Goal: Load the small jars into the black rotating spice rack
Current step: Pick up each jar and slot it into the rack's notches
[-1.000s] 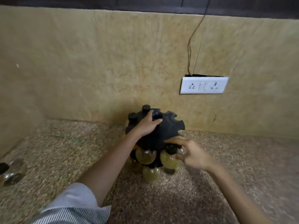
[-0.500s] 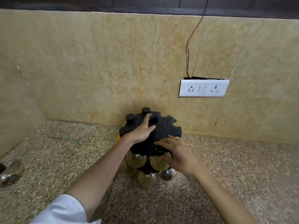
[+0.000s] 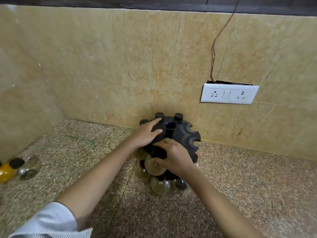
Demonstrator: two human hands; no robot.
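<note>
The black rotating spice rack (image 3: 187,134) stands on the counter against the back wall. Round glass jars hang in its near slots: one (image 3: 152,167) in the upper tier at the front, and others (image 3: 160,186) lower down. Two black caps (image 3: 178,116) stick up at the rack's far edge. My left hand (image 3: 147,134) lies palm down on the rack's top, fingers stretched toward the centre post. My right hand (image 3: 175,157) covers the front rim, thumb pressed on the front upper jar. Open notches (image 3: 195,143) show on the rack's right side.
Two loose jars lie on the speckled counter at the far left, a yellow-filled one (image 3: 6,172) and a clear one (image 3: 29,169). A white socket plate (image 3: 229,94) with a thin wire (image 3: 214,48) above it sits on the wall to the right.
The rack has turned, carrying its top caps to the right. My right hand has slid up from the jar's side onto the rim. My left hand flattened on top.
</note>
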